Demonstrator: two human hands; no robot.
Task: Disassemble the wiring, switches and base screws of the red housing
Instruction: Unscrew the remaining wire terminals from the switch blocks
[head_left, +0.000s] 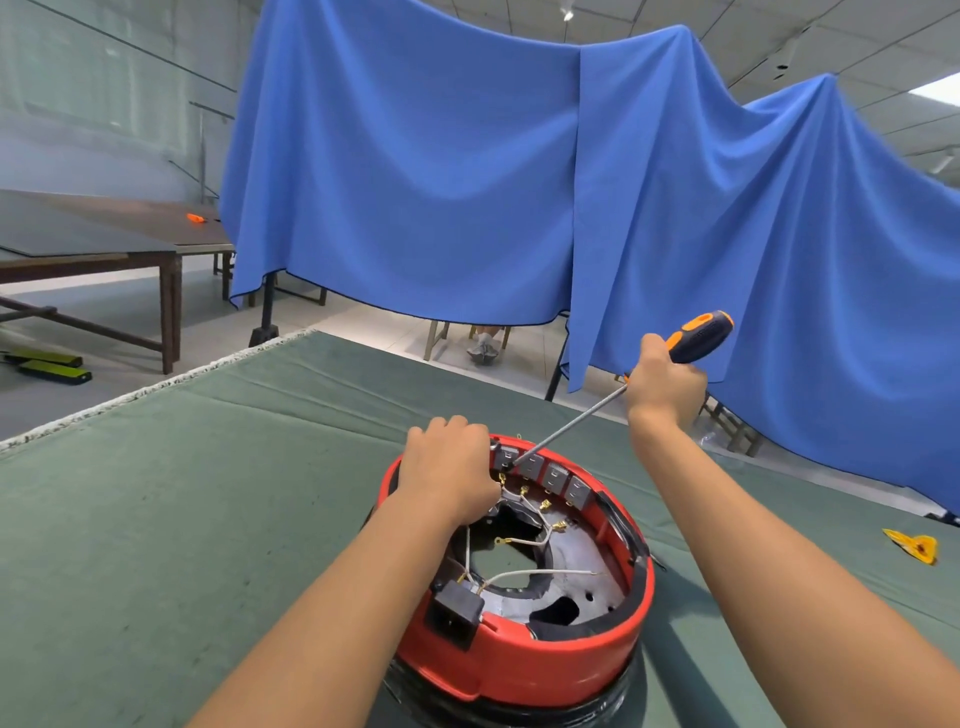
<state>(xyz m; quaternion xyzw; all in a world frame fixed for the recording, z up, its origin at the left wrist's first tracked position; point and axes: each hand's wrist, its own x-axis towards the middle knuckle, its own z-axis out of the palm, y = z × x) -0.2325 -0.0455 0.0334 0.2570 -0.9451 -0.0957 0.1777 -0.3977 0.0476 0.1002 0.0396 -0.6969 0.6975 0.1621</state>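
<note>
The round red housing (550, 660) lies open side up on the green mat. A row of grey switches (556, 475) lines its far inner wall, and white wires (535, 543) with brass terminals run across the inside. A black power socket (457, 608) sits at its near left rim. My left hand (449, 465) grips the far left rim of the housing. My right hand (667, 384) holds an orange and black screwdriver (698, 335), whose long shaft slants down with its tip at the leftmost switch.
The green mat (208, 493) covers the table, with a yellow plastic piece (914, 545) lying at the right. A blue cloth (519, 182) hangs behind the table. A wooden table (93, 244) with an orange tool stands at far left. Someone's foot shows under the cloth.
</note>
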